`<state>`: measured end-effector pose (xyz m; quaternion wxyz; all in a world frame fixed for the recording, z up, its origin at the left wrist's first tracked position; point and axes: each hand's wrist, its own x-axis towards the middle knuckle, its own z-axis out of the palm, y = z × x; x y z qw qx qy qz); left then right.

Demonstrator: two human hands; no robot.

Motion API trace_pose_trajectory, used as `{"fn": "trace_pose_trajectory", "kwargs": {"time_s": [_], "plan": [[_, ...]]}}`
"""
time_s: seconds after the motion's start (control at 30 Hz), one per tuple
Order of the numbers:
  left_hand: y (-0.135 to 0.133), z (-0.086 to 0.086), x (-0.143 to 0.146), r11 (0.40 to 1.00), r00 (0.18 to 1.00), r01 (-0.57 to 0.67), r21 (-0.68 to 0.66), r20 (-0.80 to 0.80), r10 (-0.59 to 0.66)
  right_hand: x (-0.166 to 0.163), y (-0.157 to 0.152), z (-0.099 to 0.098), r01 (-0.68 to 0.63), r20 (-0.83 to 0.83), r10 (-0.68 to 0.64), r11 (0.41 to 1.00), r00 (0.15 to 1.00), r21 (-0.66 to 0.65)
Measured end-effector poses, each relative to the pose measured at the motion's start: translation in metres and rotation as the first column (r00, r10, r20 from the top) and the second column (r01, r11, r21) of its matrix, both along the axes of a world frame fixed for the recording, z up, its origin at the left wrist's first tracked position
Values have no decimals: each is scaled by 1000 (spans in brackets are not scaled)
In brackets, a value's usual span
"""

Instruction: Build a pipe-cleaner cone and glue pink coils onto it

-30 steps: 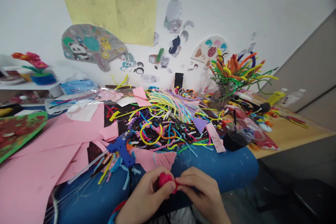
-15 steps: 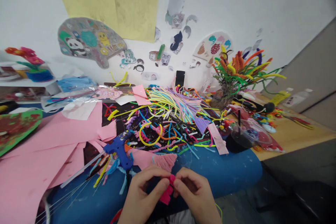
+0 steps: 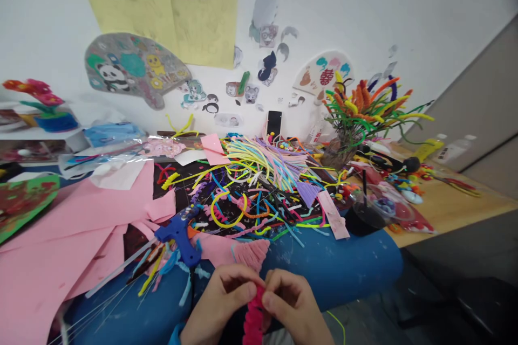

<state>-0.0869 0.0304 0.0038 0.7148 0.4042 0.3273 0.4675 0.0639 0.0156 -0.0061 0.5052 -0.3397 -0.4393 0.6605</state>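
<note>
Between my two hands hangs a bright pink fuzzy strip [image 3: 253, 321] that looks like bent pipe cleaner, its upper end pinched and its lower part dangling toward my lap. My left hand [image 3: 224, 301] grips the strip's top from the left with thumb and forefinger. From the right, my right hand [image 3: 292, 304] pinches the same end, its fingertips almost touching the left ones. Just beyond my hands lies a pink fringed piece [image 3: 251, 254] at the table's front edge. A blue glue gun [image 3: 184, 240] rests to the left of it.
Loose pipe cleaners [image 3: 226, 207] and a pastel bundle [image 3: 263, 159] cover the middle. Pink sheets [image 3: 81, 215] spread at left. A dark drink cup [image 3: 364, 218] stands at right, near a vase of pipe-cleaner flowers [image 3: 364, 102]. A blue mat [image 3: 348, 264] covers the front edge.
The pink strip now hangs lower and shows more of its length. Both hands have shifted slightly down and left, still pinching it. The whole view has moved a little.
</note>
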Motion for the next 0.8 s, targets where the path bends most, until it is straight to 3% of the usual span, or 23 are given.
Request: {"fn": "trace_pose_trajectory", "kwargs": {"time_s": [0.1, 0.23, 0.4, 0.57, 0.7, 0.8], "plan": [[3, 6, -3, 998, 999, -22, 57, -38, 24, 0, 3, 15, 17, 12, -17, 1000, 1000, -6], [8, 19, -13, 966, 978, -88, 243, -165, 131, -2, 14, 35, -35, 39, 36, 999, 999, -27], [9, 19, -17, 902, 947, -172, 397, -186, 262, -9, 24, 26, -96, 18, 96, 995, 995, -11], [8, 13, -9, 868, 925, -280, 410, -126, 358, -12, 14, 25, 9, 47, -6, 998, 999, -56], [7, 14, -4, 860, 907, -333, 387, -116, 404, -17, 5, 28, 170, 91, -172, 985, 981, 24], [5, 12, -1, 891, 899, -361, 276, -149, 411, -23, 1, 24, 282, 148, -295, 954, 944, 105]]}}
